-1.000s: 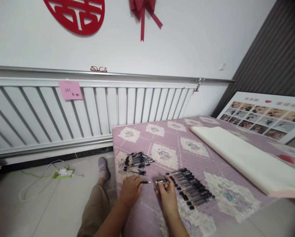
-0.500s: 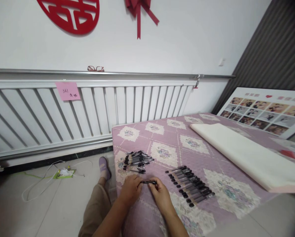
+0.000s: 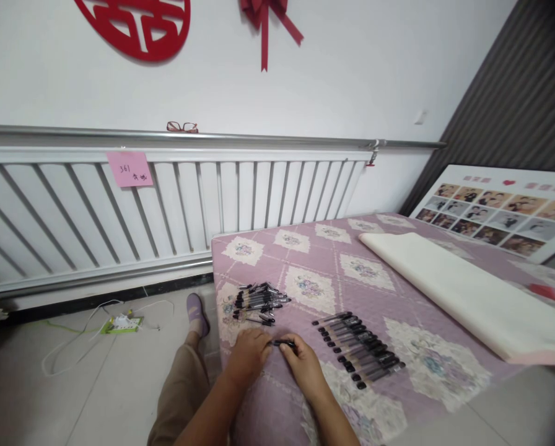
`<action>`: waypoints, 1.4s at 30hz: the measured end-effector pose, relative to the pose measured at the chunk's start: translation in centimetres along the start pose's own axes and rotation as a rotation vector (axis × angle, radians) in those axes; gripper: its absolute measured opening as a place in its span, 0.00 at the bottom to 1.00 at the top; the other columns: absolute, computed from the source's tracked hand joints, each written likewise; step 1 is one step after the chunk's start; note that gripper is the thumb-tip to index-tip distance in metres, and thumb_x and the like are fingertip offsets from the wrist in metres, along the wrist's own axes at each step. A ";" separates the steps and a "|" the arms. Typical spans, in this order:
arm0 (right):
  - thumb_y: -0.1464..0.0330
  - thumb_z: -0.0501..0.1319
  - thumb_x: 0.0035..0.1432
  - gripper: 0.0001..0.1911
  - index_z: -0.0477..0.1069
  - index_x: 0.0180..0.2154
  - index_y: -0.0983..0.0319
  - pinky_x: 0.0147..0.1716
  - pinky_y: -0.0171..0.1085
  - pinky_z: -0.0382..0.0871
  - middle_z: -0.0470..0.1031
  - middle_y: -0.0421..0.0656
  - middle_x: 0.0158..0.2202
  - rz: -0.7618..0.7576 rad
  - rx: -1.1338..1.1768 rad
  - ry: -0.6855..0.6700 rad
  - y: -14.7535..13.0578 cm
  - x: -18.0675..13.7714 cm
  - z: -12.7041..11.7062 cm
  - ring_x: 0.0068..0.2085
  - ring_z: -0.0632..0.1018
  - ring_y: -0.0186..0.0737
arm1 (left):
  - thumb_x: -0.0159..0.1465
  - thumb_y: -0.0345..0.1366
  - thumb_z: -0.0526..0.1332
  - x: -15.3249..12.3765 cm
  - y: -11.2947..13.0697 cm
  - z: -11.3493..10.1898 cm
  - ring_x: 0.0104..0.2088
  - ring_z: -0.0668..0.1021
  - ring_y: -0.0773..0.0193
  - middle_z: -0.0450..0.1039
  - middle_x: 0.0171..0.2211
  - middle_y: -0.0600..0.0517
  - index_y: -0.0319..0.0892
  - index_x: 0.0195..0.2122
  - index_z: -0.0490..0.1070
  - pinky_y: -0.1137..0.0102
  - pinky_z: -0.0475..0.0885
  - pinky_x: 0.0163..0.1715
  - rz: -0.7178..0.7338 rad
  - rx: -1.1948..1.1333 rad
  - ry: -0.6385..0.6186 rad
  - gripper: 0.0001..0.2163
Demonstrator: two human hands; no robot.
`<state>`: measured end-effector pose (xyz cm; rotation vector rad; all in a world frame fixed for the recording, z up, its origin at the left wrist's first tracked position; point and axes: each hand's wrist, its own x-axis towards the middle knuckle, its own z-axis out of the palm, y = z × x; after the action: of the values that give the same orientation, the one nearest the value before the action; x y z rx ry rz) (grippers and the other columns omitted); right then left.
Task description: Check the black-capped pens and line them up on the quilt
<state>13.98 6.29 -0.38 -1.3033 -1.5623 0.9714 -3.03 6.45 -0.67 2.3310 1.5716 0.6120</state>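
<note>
Between my two hands a dark pen (image 3: 283, 343) lies level, just over the purple bedcover. My left hand (image 3: 250, 354) has its fingers closed at the pen's left end, which they partly hide. At the other end my right hand (image 3: 300, 359) pinches the black part between thumb and fingers. Beyond my left hand sits a heap of pens and loose dark pieces (image 3: 261, 299), too small to make out singly. To the right of my right hand, several black-capped pens (image 3: 358, 347) lie side by side in a slanting row.
The quilted purple cover (image 3: 324, 248) spreads under everything. A folded cream pad (image 3: 449, 291) lies at the right, with a photo board (image 3: 500, 207) behind it. A white radiator (image 3: 240, 192) lines the wall. On the floor at left is a power strip (image 3: 122, 324) with cables.
My hands have drawn slightly closer together, so less of the pen shows between them. The heap and the row of pens look the same; the view has shifted a little.
</note>
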 end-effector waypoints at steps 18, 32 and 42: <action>0.58 0.57 0.55 0.12 0.68 0.30 0.60 0.26 0.33 0.61 0.67 0.35 0.21 0.045 0.105 -0.030 0.2 0.0 -0.2 0.24 0.68 0.35 | 0.64 0.29 0.52 0.2 -0.4 0.1 0.41 0.70 0.63 0.70 0.36 0.52 0.44 0.36 0.71 0.69 0.63 0.45 0.027 -0.061 -0.006 0.09; 0.58 0.57 0.53 0.12 0.68 0.29 0.60 0.24 0.33 0.60 0.66 0.34 0.19 0.055 0.146 -0.026 -0.5 -0.2 -0.1 0.23 0.67 0.34 | 0.61 0.27 0.52 -0.2 0.0 0.0 0.39 0.71 0.62 0.70 0.34 0.52 0.43 0.33 0.71 0.68 0.65 0.42 0.020 -0.091 0.045 0.09; 0.53 0.60 0.50 0.17 0.65 0.34 0.59 0.20 0.32 0.60 0.64 0.32 0.18 0.137 0.426 0.222 0.8 -0.2 0.0 0.20 0.68 0.35 | 0.63 0.32 0.51 -0.5 -0.4 1.1 0.48 0.71 0.59 0.72 0.47 0.48 0.45 0.48 0.69 0.62 0.65 0.52 -0.002 -0.128 0.082 0.14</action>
<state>14.26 6.27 -1.18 -1.1759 -1.0374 1.1292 -2.99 6.22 -1.94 2.2362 1.5209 0.7924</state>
